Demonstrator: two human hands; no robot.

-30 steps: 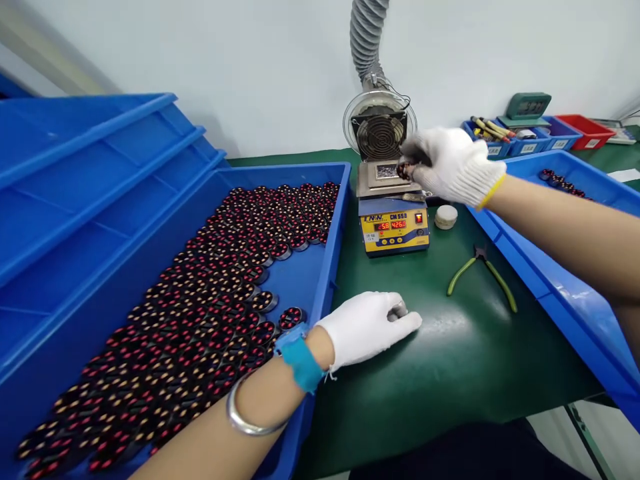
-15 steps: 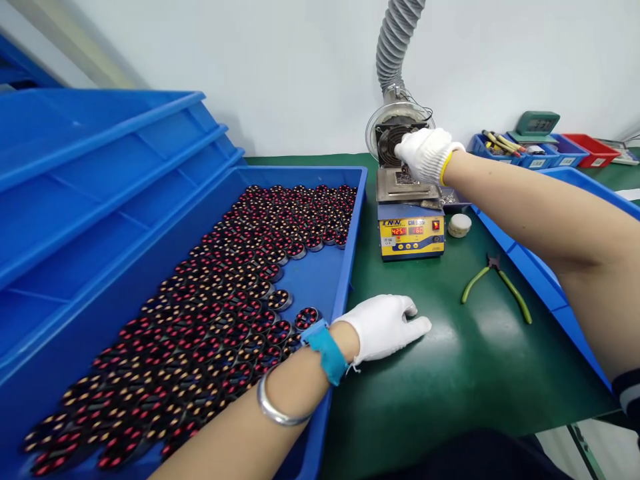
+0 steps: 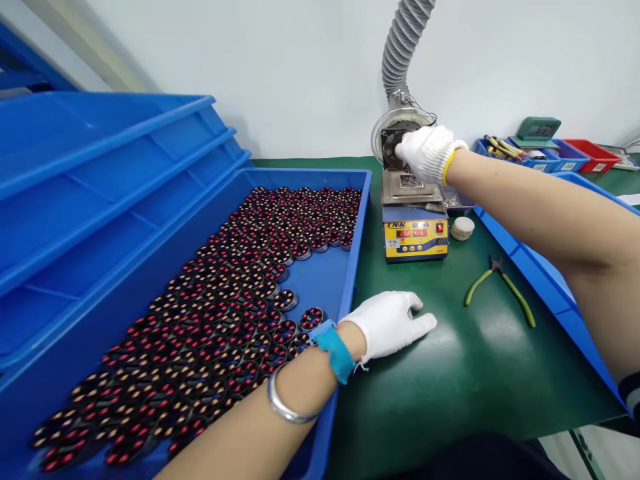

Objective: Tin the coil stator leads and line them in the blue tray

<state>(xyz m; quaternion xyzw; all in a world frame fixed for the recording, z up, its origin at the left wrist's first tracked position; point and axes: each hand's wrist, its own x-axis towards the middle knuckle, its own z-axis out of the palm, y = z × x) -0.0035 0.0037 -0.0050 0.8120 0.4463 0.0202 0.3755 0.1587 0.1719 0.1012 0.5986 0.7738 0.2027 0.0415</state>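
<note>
My right hand (image 3: 427, 155), in a white knit glove with a yellow cuff edge, is closed just above the metal-topped solder pot (image 3: 400, 190), in front of a round exhaust fan. Its fingertips point away from me, and whatever they hold is hidden. On the pot's yellow front panel (image 3: 416, 241) red digits are lit. My left hand (image 3: 387, 325), in a white glove, lies low over the green mat (image 3: 450, 373) with thumb and forefinger apart and nothing between them. Beside its wrist, the blue bin (image 3: 320, 277) holds many round black parts (image 3: 240, 307) with red and copper-coloured coils.
Green-handled cutters (image 3: 496, 267) lie on the mat, with a round white pad (image 3: 463, 228) behind them. Stacked blue crates (image 3: 125, 193) stand at left. A grey duct hose (image 3: 405, 47) hangs above the pot. Small bins (image 3: 590, 155) and a clock (image 3: 539, 129) sit at the back right.
The view has shifted slightly, so everything sits a little further right. The digits on the panel read differently. Both hands keep nearly the same places.
</note>
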